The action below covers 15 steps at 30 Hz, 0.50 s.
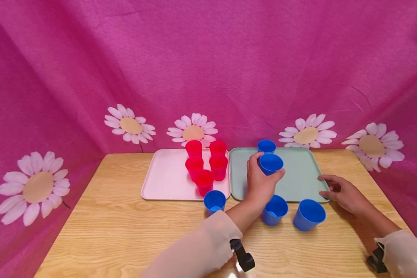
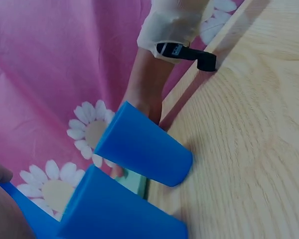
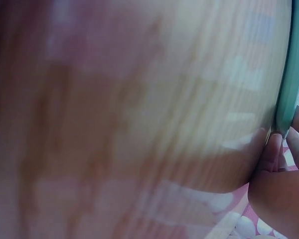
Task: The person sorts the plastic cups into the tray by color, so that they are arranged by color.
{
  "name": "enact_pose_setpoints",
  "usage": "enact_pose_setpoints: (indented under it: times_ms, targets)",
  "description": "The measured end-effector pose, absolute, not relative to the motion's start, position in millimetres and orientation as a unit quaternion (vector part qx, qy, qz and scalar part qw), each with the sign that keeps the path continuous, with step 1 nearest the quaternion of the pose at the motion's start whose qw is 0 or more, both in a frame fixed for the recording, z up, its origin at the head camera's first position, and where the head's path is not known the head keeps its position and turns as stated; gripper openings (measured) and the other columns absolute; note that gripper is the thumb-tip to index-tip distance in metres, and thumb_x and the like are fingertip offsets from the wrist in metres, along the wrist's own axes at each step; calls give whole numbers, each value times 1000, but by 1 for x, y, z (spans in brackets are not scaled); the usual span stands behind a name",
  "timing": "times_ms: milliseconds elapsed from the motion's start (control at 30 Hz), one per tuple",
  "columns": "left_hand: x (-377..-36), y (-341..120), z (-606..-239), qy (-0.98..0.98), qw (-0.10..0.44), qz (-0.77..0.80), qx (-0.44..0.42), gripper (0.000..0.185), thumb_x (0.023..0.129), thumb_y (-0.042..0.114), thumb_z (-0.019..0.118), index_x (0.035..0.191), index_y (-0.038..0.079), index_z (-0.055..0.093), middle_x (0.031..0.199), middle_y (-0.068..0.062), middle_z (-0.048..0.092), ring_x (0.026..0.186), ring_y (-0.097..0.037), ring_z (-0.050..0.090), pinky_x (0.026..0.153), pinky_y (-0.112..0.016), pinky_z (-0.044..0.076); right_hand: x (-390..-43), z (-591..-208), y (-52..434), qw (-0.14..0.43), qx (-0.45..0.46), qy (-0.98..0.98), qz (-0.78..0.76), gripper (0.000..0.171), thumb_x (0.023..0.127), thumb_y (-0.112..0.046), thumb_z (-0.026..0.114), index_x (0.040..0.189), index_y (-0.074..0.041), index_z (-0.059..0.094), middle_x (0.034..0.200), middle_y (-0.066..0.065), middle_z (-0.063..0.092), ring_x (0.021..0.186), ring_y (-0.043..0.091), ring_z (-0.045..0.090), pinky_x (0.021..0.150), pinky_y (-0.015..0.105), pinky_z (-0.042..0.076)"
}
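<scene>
My left hand [image 1: 262,183] grips a blue cup [image 1: 272,164] over the green tray [image 1: 300,173], thumb on its near right side and fingers around its left. Another blue cup [image 1: 266,146] stands just behind it at the tray's back. In the left wrist view, part of the held cup [image 2: 32,211] shows beside that hand. My right hand [image 1: 345,195] rests its fingertips on the right rim of the green tray near the front corner, thumb and forefinger apart. The right wrist view shows the thumb against the edge of the tray [image 3: 291,74].
Three blue cups stand on the wooden table [image 1: 114,227] in front of the trays: one on the left [image 1: 214,201], one in the middle [image 1: 275,210] and one on the right [image 1: 309,215]. Several red cups [image 1: 194,168] stand on the pink tray [image 1: 166,173]. A pink curtain [image 1: 208,69] hangs behind.
</scene>
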<state>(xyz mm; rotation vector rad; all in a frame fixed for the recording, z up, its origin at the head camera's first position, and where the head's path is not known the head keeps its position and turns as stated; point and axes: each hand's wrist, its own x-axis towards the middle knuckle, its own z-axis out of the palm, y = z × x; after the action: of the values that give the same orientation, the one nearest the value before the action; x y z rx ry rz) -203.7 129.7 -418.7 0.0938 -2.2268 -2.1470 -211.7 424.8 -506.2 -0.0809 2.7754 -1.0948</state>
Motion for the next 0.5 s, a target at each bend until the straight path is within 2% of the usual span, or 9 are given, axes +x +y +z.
enact_pose_setpoints:
  times_ms: [267,500]
  targets:
    - [-214,142,-432,-716,47,-695,52,63,80,11,87,134,15,53,130,-2,56,128,-28,55,101,-49,53,-210,-506,423,73,-32,926,-368,62,97,-19,73,149,2,46,128,27,53,109,35,48,71,22,49]
    - [-226,141,-428,-707,18,-703,71,64,78,7,88,133,13,56,126,-5,59,125,-31,56,101,-50,54,-211,-506,424,69,-34,929,-361,60,98,-17,72,149,2,46,122,25,55,104,33,49,67,24,48]
